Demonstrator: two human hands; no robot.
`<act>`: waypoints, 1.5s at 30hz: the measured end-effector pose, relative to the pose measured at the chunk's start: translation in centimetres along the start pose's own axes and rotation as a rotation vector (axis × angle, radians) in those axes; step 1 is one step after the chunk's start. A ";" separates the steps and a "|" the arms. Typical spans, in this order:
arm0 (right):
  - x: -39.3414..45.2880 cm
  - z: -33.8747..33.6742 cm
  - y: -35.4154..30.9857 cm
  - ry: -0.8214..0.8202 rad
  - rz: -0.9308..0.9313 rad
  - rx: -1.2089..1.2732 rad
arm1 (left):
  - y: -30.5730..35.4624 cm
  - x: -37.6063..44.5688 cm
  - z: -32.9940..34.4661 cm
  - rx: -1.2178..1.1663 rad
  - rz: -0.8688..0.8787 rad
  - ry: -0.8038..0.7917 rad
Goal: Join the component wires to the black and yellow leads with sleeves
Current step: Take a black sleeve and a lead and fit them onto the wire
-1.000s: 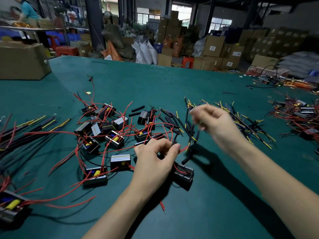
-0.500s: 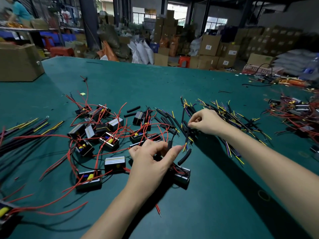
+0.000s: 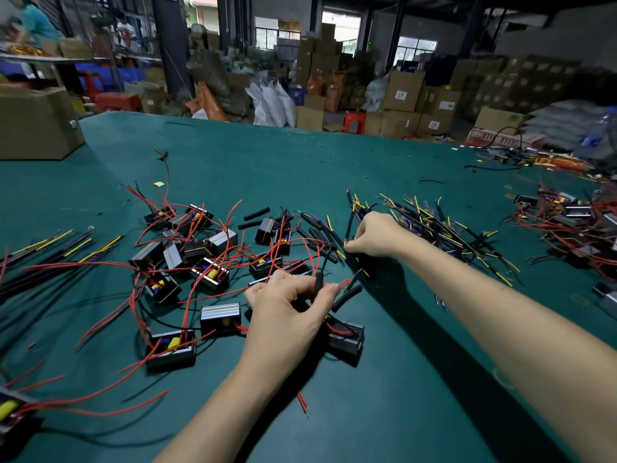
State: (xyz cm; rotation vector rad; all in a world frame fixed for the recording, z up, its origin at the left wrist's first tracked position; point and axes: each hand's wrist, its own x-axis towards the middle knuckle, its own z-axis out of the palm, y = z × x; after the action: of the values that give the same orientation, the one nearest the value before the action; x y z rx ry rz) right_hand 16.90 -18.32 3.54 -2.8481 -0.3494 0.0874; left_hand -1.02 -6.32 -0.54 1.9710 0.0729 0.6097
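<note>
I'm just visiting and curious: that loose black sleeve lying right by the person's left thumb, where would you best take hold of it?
Pinch the black sleeve near its upper right end, coming from above and the right. It lies slanted on the green table, and its lower end runs in beside the left hand and red wires, so the far end looks freer. The right hand is nearest.

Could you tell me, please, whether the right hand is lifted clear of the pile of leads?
No, the right hand is down at the pile of black and yellow leads, pinching one.
</note>
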 end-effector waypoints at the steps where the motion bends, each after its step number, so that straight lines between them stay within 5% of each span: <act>1: 0.0 -0.2 -0.3 -0.032 0.025 0.015 | 0.0 0.0 0.0 -0.013 -0.004 0.005; 5: -0.4 -1.2 -0.9 -0.106 0.095 0.048 | 0.1 0.0 0.0 -0.059 -0.043 0.026; 8: -1.5 -1.6 -0.5 0.021 0.056 0.158 | 0.3 0.0 -0.2 -0.065 -0.050 0.026; 10: -2.9 -1.6 0.0 0.115 -0.008 0.495 | 0.5 0.0 -0.3 -0.069 -0.056 0.038; 13: -6.6 -1.2 0.6 0.018 -0.022 1.232 | 0.5 0.0 -0.3 -0.071 -0.051 0.046; 16: -10.1 0.0 1.1 -0.036 -0.052 1.554 | 0.4 -0.1 -0.2 -0.087 -0.061 0.057; 27: -12.0 1.3 0.8 0.158 -0.149 1.441 | 0.3 -0.1 -0.2 -0.117 -0.063 0.031; 45: -12.6 3.4 -0.9 0.012 -0.231 1.398 | 0.2 0.0 -0.2 -0.132 0.006 0.049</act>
State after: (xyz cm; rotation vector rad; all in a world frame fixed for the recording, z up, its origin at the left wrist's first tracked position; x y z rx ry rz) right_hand 4.14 -19.68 0.85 -1.4212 -0.3854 0.1766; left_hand -1.12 -6.27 -0.31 1.8295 0.0550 0.6505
